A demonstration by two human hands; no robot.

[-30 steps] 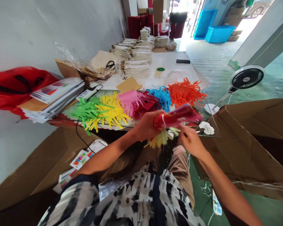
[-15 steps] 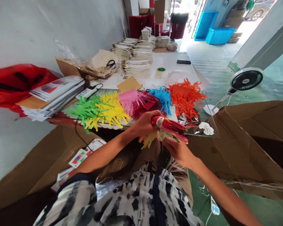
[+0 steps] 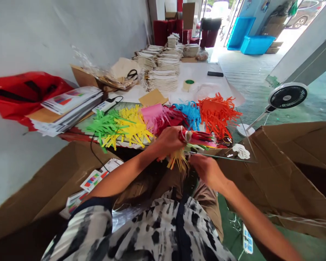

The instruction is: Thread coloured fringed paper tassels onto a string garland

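My left hand (image 3: 170,139) is closed around a bundle of coloured fringed paper (image 3: 199,137), mostly red and pink, with white string wound about it near the fingers. Yellow and orange strips (image 3: 177,160) hang below that hand. My right hand (image 3: 208,171) is just below and to the right of the bundle, its fingers pinched together; what they hold is too small to make out. Beyond my hands lie fringed paper pieces in a row: green (image 3: 105,125), yellow (image 3: 134,125), pink (image 3: 153,116), dark red (image 3: 168,125), blue (image 3: 190,112) and orange (image 3: 217,110).
White string (image 3: 241,151) lies at the glass tabletop's right corner. Behind are tape (image 3: 188,84), stacked cloth-like pieces (image 3: 163,78), scissors (image 3: 132,74) and a dark phone-like slab (image 3: 215,74). Printed sheets (image 3: 70,105) sit left. A fan (image 3: 288,96) and cardboard box (image 3: 293,159) stand right.
My right hand has moved off the bundle, slightly down and right. The bundle, still in my left hand, has turned and sits nearer the tabletop edge. The view has shifted slightly.
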